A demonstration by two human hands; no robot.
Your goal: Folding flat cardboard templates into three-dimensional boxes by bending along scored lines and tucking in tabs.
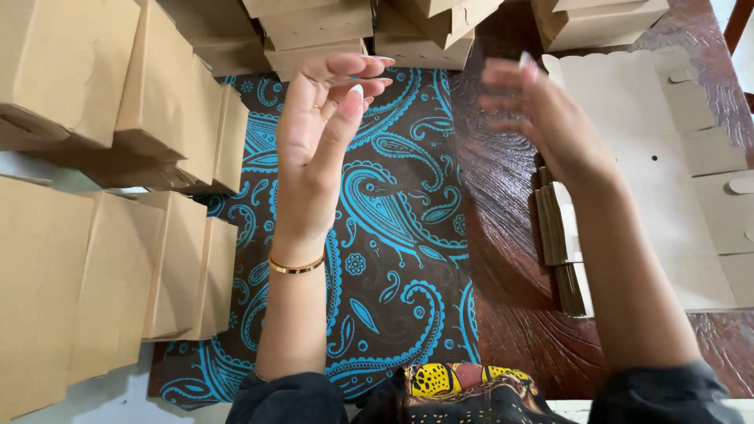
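My left hand [318, 129] is raised over a dark cloth with a blue paisley pattern [393, 220], fingers apart and stretched forward, holding nothing. A gold bangle [296, 267] circles that wrist. My right hand [542, 118] is lifted too, blurred, palm turned left, fingers loosely spread and empty. It hovers beside a stack of flat, unfolded cardboard box blanks [675, 180] lying on the dark wooden table [510, 314]. The two hands face each other, roughly a hand's width apart.
Folded brown cardboard boxes [118, 94] are stacked in rows at the left, with more boxes [118, 275] below them. Other boxes [353, 31] line the far edge and the top right [597, 20]. Folded flaps [561, 235] stick out from the blanks.
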